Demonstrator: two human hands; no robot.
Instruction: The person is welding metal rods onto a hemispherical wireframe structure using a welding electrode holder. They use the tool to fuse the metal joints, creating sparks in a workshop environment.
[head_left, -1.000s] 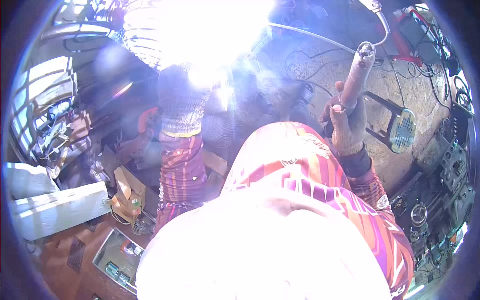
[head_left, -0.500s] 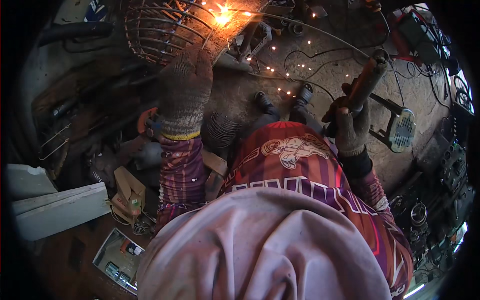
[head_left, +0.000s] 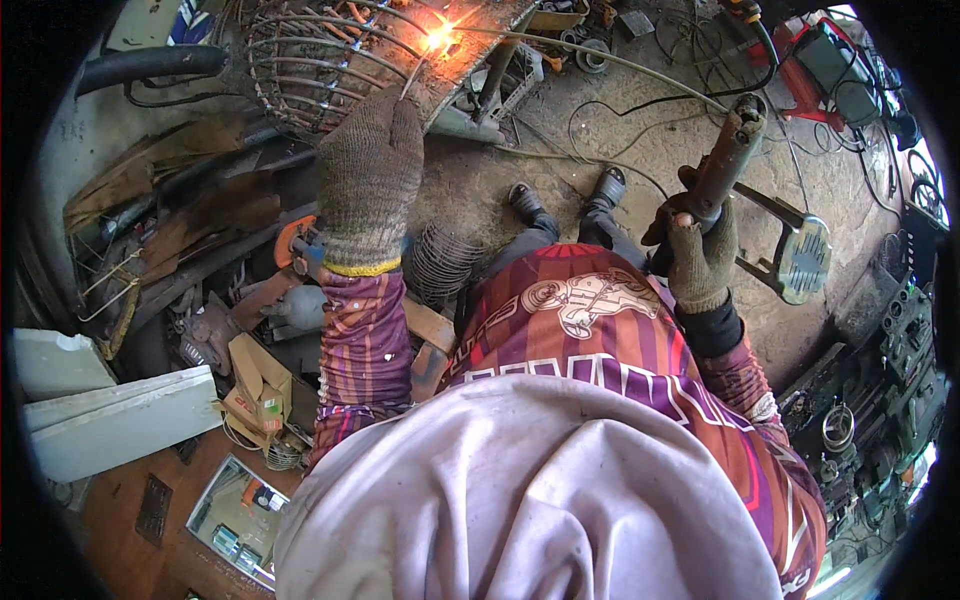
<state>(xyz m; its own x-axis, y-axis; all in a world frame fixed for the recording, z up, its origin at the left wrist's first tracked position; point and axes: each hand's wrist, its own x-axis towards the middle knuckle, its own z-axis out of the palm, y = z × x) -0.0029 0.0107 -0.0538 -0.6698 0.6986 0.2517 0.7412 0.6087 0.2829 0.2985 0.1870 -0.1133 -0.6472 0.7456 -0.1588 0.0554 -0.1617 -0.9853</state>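
Observation:
My right hand [head_left: 700, 255], in a knit glove with a bare thumb tip, is wrapped around a welding electrode holder [head_left: 722, 165]. A long thin welding rod [head_left: 610, 62] runs from its jaw leftward to a bright glowing spot [head_left: 440, 38] on a rusty metal workbench [head_left: 470, 75]. Toward the far left stands a rounded cage of bent metal rods [head_left: 310, 70]. My gloved left hand [head_left: 372, 165] is closed at the cage's near right side, pinching a thin metal rod [head_left: 413, 76] that points at the glow. The left fingertips are partly hidden by the glove's back.
A coil of rod [head_left: 440, 262] lies right of my left forearm. Scrap metal, a cardboard box [head_left: 258, 390] and white slabs [head_left: 125, 415] crowd the left. A green metal pedal-like piece [head_left: 803, 258] is beside my right hand. Cables [head_left: 625, 110] cross the floor; a red-framed machine [head_left: 835, 75] stands far right.
Flying sparks over the floor have gone, and the whole picture is brighter. The glow stays at nearly the same spot; the electrode holder has shifted slightly left, and both hands keep their grip.

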